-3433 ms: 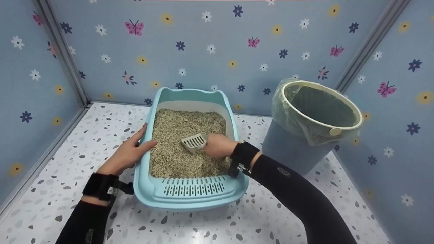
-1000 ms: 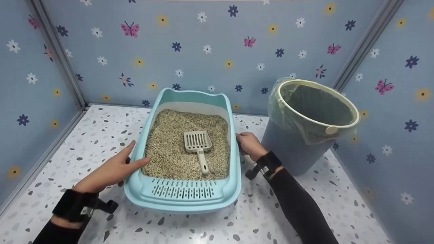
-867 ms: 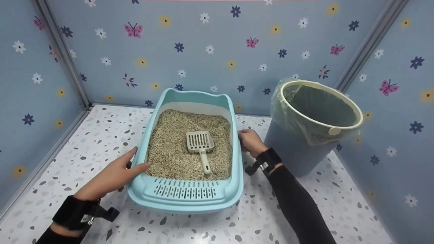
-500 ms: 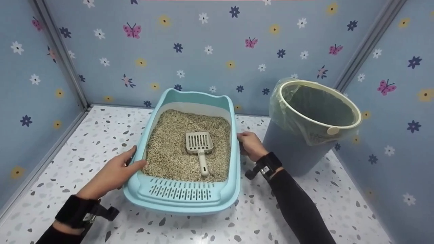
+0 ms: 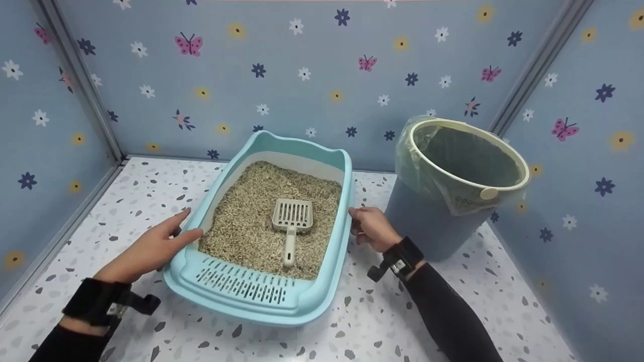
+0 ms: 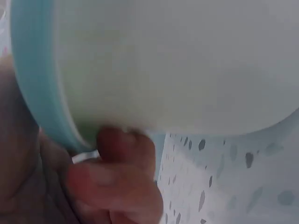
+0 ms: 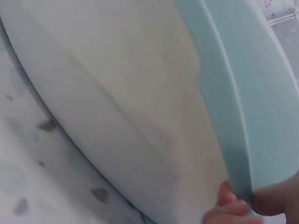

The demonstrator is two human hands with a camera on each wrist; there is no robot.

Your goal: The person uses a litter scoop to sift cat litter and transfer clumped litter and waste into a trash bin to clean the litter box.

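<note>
A light blue litter box (image 5: 251, 307) filled with litter (image 5: 246, 221) sits at an angle, its slotted front end pointing left. My left hand (image 5: 143, 251) grips its left rim, thumb over the top. The left wrist view shows the fingers (image 6: 124, 184) curled beneath the rim, against the pale lower wall (image 6: 177, 60). On the opposite side, my right hand (image 5: 376, 230) pinches the right rim; in the right wrist view its thumb (image 7: 275, 196) lies on the blue rim (image 7: 233, 107) with fingertips under it. A beige slotted litter scoop (image 5: 290, 245) lies on the litter, handle towards me.
A blue-grey bin (image 5: 422, 221) with a cream ring (image 5: 483, 131) and a translucent bag (image 5: 410, 151) stands right of the box, near my right hand. Flowered walls (image 5: 302, 50) enclose the speckled floor (image 5: 151, 186) at the back and sides.
My right hand has released the scoop onto the litter and taken the box's right rim. The box has since turned clockwise, its front end swinging left, both hands going with it.
</note>
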